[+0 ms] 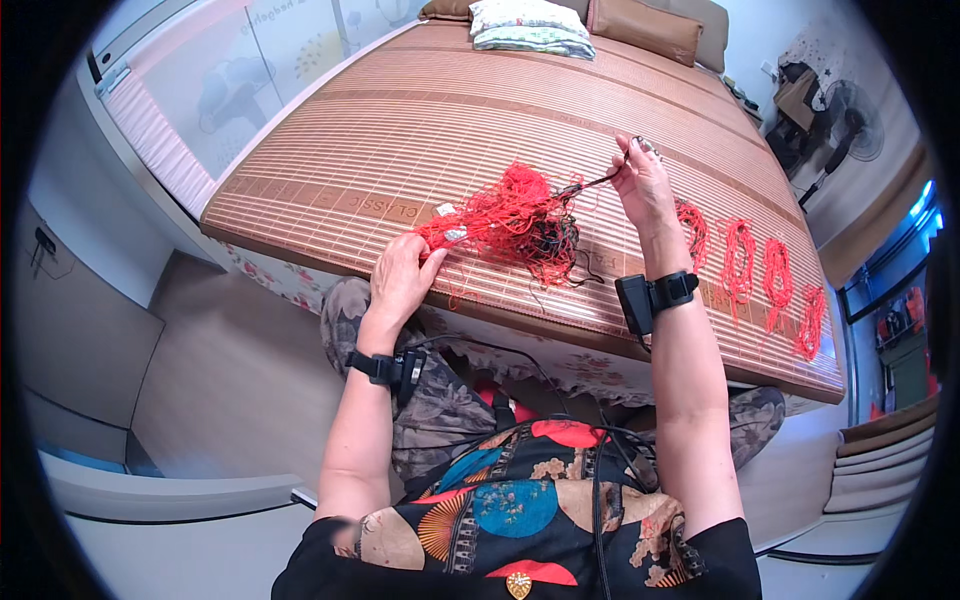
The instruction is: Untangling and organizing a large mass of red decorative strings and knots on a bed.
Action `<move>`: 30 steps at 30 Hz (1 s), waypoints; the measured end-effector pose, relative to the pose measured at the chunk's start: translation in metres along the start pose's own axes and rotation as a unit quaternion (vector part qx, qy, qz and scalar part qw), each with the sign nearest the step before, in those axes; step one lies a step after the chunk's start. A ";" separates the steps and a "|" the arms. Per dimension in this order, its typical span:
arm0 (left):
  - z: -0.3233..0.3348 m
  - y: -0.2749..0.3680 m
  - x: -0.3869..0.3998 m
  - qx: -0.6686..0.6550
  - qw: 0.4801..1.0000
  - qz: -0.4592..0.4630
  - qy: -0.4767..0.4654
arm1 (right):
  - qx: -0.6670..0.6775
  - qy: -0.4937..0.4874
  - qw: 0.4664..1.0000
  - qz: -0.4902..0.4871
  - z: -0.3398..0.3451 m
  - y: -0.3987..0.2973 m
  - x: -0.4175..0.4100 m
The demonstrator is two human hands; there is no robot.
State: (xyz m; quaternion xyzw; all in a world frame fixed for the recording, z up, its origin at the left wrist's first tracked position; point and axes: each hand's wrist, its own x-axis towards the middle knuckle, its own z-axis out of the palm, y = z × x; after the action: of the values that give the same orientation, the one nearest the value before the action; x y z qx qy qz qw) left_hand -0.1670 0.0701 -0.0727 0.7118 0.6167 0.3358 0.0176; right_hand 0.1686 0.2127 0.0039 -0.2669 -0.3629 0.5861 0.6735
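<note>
A tangled heap of red cord (517, 199) lies on the bamboo bed mat, with black cord (553, 238) mixed into its right side. My left hand (405, 274) grips the gathered red strands at the heap's left end, near the mat's front edge. Small whitish tags (454, 234) show among the strands there. Up and to the right, my right hand (641, 176) pinches a dark cord (606, 178), which runs taut down to the heap. Some dark loops show at its fingertips.
Several looped bundles of red cord (739, 259) lie in a row on the right of the bamboo mat (360, 157). Folded cloths (532, 34) and a brown pillow (645, 30) rest at the bed's far end. A fan (855, 124) stands beyond the right side.
</note>
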 end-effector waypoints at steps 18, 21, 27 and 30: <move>0.058 0.063 0.029 -0.054 0.997 0.025 0.057 | -0.720 -0.256 0.641 -0.065 0.019 0.042 -0.053; 0.066 0.052 0.036 -0.052 0.998 -0.022 0.006 | -0.727 -0.253 0.635 -0.062 -0.004 0.047 -0.067; 0.043 0.041 0.011 -0.072 0.991 -0.110 0.027 | -0.673 -0.139 0.702 -0.186 -0.036 0.012 -0.097; 0.038 0.041 -0.007 -0.036 0.996 -0.078 0.039 | -0.708 -0.139 0.673 -0.161 -0.032 0.008 -0.122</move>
State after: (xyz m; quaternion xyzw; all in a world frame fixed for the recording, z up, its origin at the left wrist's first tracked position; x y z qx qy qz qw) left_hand -0.1127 0.0688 -0.0877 0.6468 0.6578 0.3833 0.0449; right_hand 0.1837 0.0960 -0.0428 -0.5169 -0.7959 0.0664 0.3081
